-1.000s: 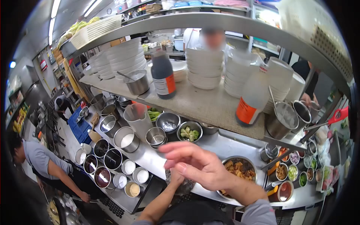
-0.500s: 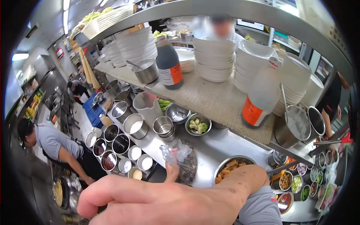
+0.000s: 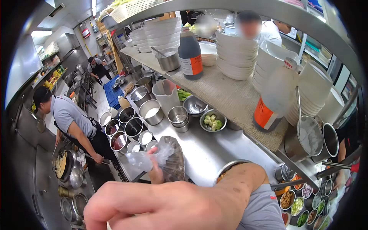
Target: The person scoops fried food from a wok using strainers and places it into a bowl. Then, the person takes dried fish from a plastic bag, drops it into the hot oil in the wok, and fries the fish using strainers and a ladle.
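My left hand (image 3: 156, 172) is closed around the gathered neck of a clear plastic bag (image 3: 174, 159) with dark brown contents. The bag stands upright above the steel counter, beside the sauce pots. Very large and close to the camera, my right hand (image 3: 161, 205) has its fingers bent inward. Its fingertips are out of sight, so what they hold or touch is hidden. Under my right forearm shows the rim of a metal bowl (image 3: 227, 168), mostly covered.
Several steel pots of sauce and white powder (image 3: 134, 126) line the left counter. A bowl of broccoli (image 3: 213, 121) sits below a shelf (image 3: 230, 99) holding stacked white bowls (image 3: 236, 57) and dark bottles (image 3: 190, 53). A co-worker (image 3: 73, 115) stands left by a wok (image 3: 63, 165).
The view has swung left. My left hand has carried the bag leftward, nearer the sauce pots. My right forearm now covers most of the metal bowl with brown pieces.
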